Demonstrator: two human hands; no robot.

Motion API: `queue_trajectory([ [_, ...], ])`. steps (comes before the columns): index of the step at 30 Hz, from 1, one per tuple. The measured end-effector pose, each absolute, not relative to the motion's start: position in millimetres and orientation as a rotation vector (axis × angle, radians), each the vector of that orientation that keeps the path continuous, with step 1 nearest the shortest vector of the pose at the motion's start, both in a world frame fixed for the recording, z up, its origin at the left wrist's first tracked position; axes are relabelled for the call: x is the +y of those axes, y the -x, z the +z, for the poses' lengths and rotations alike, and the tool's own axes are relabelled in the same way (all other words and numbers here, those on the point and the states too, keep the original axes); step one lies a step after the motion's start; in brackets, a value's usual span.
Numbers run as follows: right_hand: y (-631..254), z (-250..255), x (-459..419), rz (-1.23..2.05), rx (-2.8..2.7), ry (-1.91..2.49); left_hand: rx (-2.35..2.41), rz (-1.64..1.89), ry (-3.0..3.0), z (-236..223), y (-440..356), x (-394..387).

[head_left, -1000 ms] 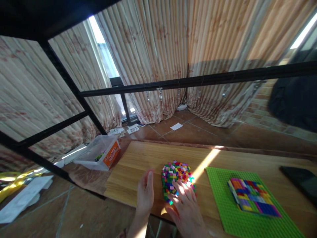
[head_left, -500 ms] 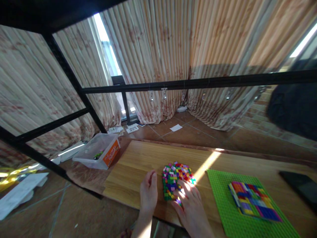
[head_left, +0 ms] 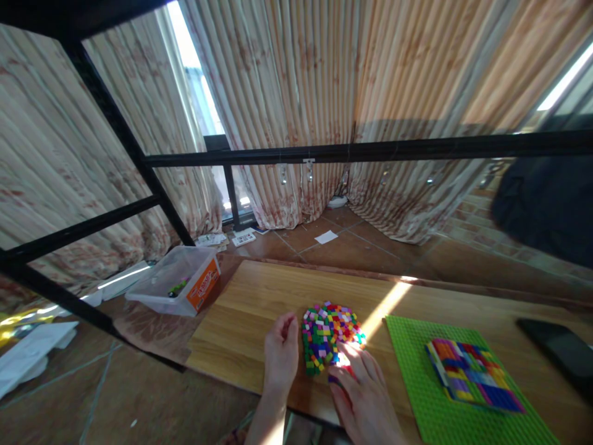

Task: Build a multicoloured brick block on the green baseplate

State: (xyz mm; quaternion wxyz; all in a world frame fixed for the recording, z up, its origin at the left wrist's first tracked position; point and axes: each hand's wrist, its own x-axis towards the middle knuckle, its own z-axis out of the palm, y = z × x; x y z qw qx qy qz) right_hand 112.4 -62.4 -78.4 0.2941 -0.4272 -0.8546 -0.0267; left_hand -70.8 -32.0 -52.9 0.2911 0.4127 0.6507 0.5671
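A heap of small, many-coloured toy building bricks (head_left: 327,330) lies on the wooden table (head_left: 241,321). Just left of the heap, my left hand (head_left: 281,352) is closed with its fingers curled in and the thumb against them. Whether it holds a brick is hidden. My right hand (head_left: 364,386) bends over the near right edge of the heap. A few bricks, blue and red, show at its thumb and fingers, and the hand covers the rest. On the right, a block of joined coloured bricks (head_left: 475,374) rests on a green studded baseplate (head_left: 405,364).
A clear plastic box (head_left: 157,303) with an orange label and a few green pieces stands beyond the table's left end. A dark flat object (head_left: 556,349) lies at the right. Black metal bars (head_left: 324,153) cross in front of the curtains (head_left: 296,80).
My right hand has drawn slightly back toward me, its fingers more bent round bricks at the heap's edge. My left hand is nearly unmoved. The view has shifted a little.
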Motion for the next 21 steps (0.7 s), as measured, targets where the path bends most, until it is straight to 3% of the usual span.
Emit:
queue_trajectory([
  [8, -101.6, -71.2, -55.0, 0.226, -2.095, 1.045, 1.721, 1.526, -1.094, -55.0, 67.9, -28.3],
  [15, -118.5, -37.9, -52.2, 1.126, -1.437, 1.166, 1.606, 1.512, -1.095, -41.0, 52.8, -33.1],
  [21, -169.8, -8.6, -45.8, 1.011, -1.498, 1.057, 1.298, 1.328, -1.282, -3.4, -13.4, -49.6],
])
